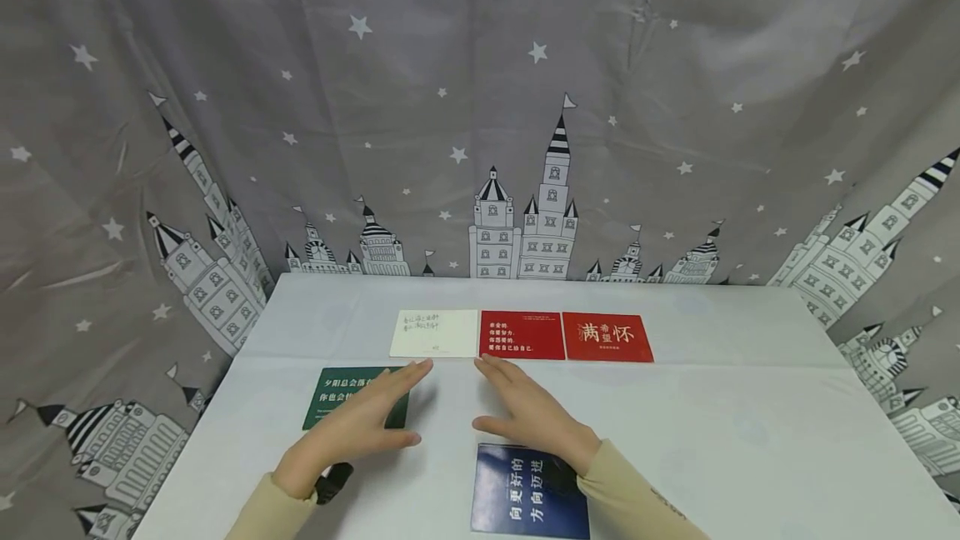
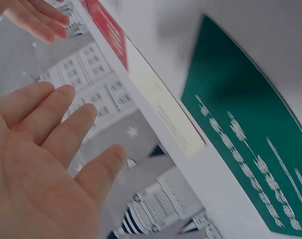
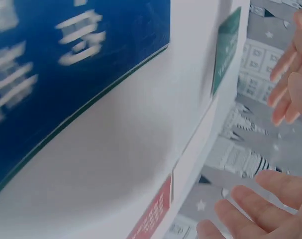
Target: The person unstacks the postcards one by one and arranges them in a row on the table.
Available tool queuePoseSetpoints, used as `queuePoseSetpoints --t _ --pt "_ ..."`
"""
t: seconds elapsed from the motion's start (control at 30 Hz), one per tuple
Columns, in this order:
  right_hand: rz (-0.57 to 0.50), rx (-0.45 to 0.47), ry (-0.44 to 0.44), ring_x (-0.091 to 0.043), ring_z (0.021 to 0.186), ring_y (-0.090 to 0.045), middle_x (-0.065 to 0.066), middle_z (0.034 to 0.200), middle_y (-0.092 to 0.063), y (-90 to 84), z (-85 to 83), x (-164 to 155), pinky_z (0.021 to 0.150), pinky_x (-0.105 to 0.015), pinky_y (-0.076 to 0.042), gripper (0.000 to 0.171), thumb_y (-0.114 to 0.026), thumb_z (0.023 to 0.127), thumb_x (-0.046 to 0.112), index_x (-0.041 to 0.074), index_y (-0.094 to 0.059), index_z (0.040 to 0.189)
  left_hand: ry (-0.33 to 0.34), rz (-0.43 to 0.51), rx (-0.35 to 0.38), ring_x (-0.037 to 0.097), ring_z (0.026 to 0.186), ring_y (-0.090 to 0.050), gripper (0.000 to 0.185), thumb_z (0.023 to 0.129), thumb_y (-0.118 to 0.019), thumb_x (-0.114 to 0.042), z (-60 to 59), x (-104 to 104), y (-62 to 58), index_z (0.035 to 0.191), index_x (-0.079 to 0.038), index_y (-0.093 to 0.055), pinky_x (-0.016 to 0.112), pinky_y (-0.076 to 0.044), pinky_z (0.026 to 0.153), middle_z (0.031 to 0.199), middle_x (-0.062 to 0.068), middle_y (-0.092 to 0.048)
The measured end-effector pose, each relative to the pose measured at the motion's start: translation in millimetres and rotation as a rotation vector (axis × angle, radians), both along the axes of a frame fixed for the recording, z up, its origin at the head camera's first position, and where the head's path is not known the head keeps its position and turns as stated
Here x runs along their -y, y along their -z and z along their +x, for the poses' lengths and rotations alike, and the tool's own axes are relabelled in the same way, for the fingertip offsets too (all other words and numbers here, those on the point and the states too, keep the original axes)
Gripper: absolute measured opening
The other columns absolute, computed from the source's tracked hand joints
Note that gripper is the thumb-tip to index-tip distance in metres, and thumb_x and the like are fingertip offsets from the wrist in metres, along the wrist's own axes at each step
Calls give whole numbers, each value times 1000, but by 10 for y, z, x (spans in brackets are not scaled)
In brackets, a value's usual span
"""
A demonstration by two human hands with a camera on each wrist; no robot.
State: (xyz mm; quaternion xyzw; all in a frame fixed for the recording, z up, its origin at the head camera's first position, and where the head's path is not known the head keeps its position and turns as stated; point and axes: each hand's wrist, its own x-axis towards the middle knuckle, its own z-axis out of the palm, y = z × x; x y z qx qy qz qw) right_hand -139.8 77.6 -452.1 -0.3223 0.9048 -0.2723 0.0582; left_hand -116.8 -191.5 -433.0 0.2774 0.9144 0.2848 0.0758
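Observation:
My left hand (image 1: 363, 419) hovers with straight fingers over the right part of a green card (image 1: 330, 386) printed with white characters. Nothing lies in its palm, as the left wrist view of that hand (image 2: 46, 129) shows. Across a gap, my right hand (image 1: 532, 411) is held with fingers extended, palm facing the other hand and holding nothing. Below its wrist lies a dark blue card (image 1: 498, 482), its white characters turned sideways and its upper right partly hidden by the wrist. In the right wrist view, this blue card (image 3: 91, 59) looms large.
At the back of the white table (image 1: 735, 440), a cream card (image 1: 433, 333) with handwriting, a red card (image 1: 522, 335) and a second red card (image 1: 607, 337) with large characters form a row. Behind hangs a grey curtain (image 1: 420, 48) with castles and stars.

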Motion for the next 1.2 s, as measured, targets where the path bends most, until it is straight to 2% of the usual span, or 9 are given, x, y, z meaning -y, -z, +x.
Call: queuePoseSetpoints --t 0.17,0.5,0.7,0.87,1.2 --pt "-50 20 57 -28 137 -33 -10 151 -33 -49 89 -270 107 -47 -34 81 -73 83 35 8 -34 148 6 12 -7 30 138 -30 86 78 -79 -22 57 -161 -15 149 -7 -32 52 -19 112 152 11 -33" --pt "-82 30 142 -28 136 -34 -9 150 -35 -67 264 -634 105 -49 -35 81 -74 82 34 10 -34 148 33 19 -40 22 139 -30 87 77 -80 -26 157 -381 -63 150 -11 -33 45 -20 113 153 3 -32" --pt "-96 65 172 -28 136 -34 -10 149 -35 -54 392 -765 106 -49 -33 82 -75 81 34 8 -35 148 47 10 -9 19 140 -28 88 79 -78 -28 229 -485 -40 151 -15 -30 42 -20 113 154 0 -29" --pt "-78 76 196 -30 134 -36 -11 148 -37 -7 500 -834 104 -51 -36 82 -76 80 35 9 -37 147 58 8 28 20 139 -29 89 78 -79 -27 294 -569 23 151 -14 -31 42 -20 113 154 0 -30" --pt "-43 181 236 -35 134 -35 -13 149 -35 88 620 -913 102 -58 -35 84 -73 80 46 11 -36 148 106 -17 16 22 137 -33 87 76 -80 -30 412 -687 242 148 -10 -36 42 -26 111 151 2 -35"
